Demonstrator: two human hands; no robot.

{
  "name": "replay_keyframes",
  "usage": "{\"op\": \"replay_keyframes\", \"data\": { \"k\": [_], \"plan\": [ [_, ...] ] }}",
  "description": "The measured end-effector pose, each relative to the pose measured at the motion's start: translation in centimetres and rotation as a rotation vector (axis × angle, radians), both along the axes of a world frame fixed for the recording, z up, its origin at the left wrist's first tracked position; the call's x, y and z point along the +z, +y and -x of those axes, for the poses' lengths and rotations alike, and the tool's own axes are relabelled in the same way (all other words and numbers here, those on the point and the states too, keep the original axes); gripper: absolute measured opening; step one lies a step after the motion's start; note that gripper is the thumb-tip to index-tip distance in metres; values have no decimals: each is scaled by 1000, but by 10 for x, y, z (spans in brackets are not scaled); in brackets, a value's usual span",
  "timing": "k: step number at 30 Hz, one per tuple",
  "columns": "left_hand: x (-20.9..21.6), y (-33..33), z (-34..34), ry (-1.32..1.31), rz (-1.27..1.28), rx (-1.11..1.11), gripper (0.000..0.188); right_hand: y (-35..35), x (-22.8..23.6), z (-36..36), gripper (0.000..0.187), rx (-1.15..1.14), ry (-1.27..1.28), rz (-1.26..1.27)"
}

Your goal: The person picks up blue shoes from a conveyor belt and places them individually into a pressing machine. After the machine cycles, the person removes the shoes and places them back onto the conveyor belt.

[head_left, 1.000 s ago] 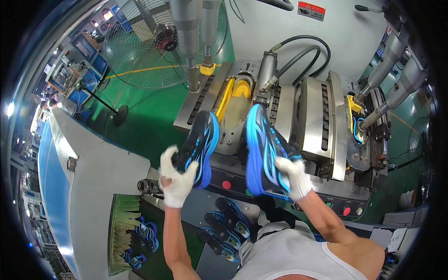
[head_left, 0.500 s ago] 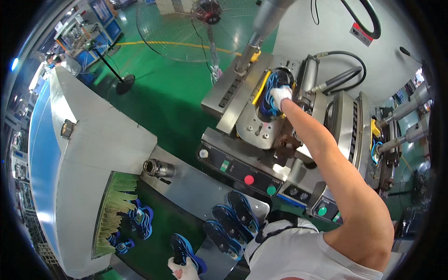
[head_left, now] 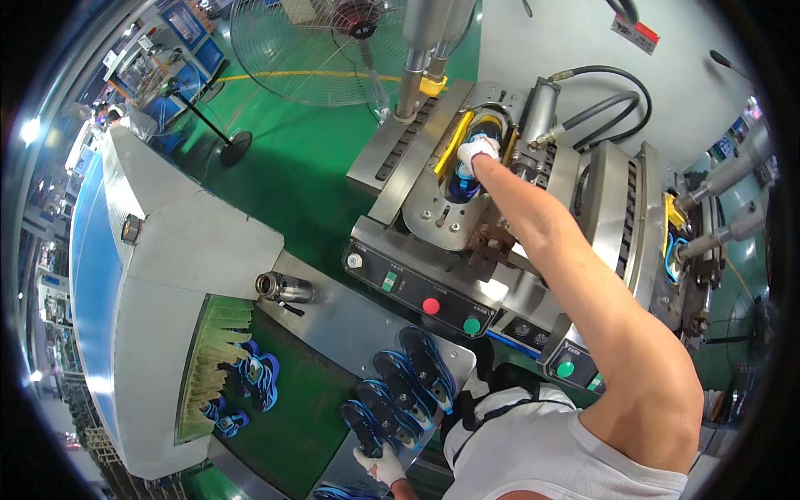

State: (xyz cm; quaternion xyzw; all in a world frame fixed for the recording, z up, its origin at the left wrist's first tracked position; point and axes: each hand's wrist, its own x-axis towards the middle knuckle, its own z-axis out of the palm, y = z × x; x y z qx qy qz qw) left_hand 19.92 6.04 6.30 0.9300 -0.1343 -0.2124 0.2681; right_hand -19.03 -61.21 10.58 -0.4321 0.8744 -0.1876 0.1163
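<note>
My left hand (head_left: pixel 379 467), in a white glove, is closed on the heel end of a black and blue sneaker (head_left: pixel 363 427) at the lower middle. That sneaker lies beside several matching sneakers (head_left: pixel 403 385) lined up on the metal ledge (head_left: pixel 337 321). My right hand (head_left: pixel 478 153), also gloved, reaches far forward into the press machine (head_left: pixel 429 221). Its fingers are closed over the upper of a blue and black sneaker (head_left: pixel 463 183), which sits in the oval opening between yellow pads (head_left: pixel 454 143). My right fingertips are partly hidden behind the glove.
Left of the ledge, more sneakers (head_left: pixel 260 379) lie on a green belt by a fringed opening (head_left: pixel 218 358). A steel flask (head_left: pixel 283 287) stands on the ledge. Red button (head_left: pixel 431 306) and green button (head_left: pixel 471 327) face me. A piston (head_left: pixel 410 83) and fan (head_left: pixel 358 33) are beyond.
My left hand has brought its sneaker rightward from the belt to the row on the ledge. My right hand stays on the sneaker in the press. The whole view has shifted slightly.
</note>
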Motion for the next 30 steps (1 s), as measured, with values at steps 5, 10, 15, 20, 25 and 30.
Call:
{"op": "replay_keyframes", "data": {
  "k": [5, 10, 15, 20, 25, 30],
  "plan": [
    [-51, 33, -16, -113, -221, -92, 87, -7, 12, -5, 30, 346, 245, -146],
    [-45, 24, -33, -36, -136, -138, 83, 30, 32, 23, 45, 330, -672, 193],
    [-56, 42, -38, 2, -80, -98, 78, 251, 112, -102, 75, 763, -461, 521],
    [-51, 46, -51, 185, -19, -121, 75, 409, 6, -131, 91, 1037, 361, 32],
    [-66, 68, -105, 310, -13, -218, 80, 431, -57, -134, 103, 965, 690, -150],
    [-15, 79, -163, 529, -58, -136, 80, 521, 62, -297, 82, 1202, -341, -64]
  ]
}}
